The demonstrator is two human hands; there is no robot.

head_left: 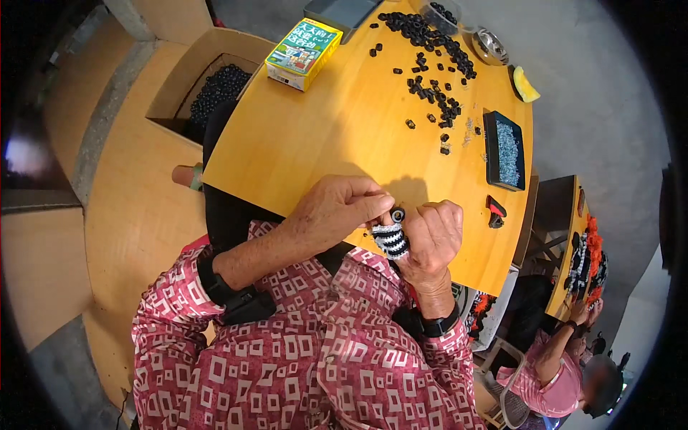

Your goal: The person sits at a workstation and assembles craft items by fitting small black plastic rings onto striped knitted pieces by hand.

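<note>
Over the table's near edge, a small black-and-white striped knitted piece sits between my hands. My right hand is closed around its side, with the fingers curled. At its top is a small round black part with a pale centre. My left hand comes in from the left, thumb and forefinger pinched together right beside that part. Whatever those fingertips hold is hidden or too small to make out.
Many small black parts are scattered on the wooden table. Along its right side are a black tray of small pale-blue pieces, a red-and-black tool and a metal bowl. A yellow-green box stands far left. Another person sits lower right.
</note>
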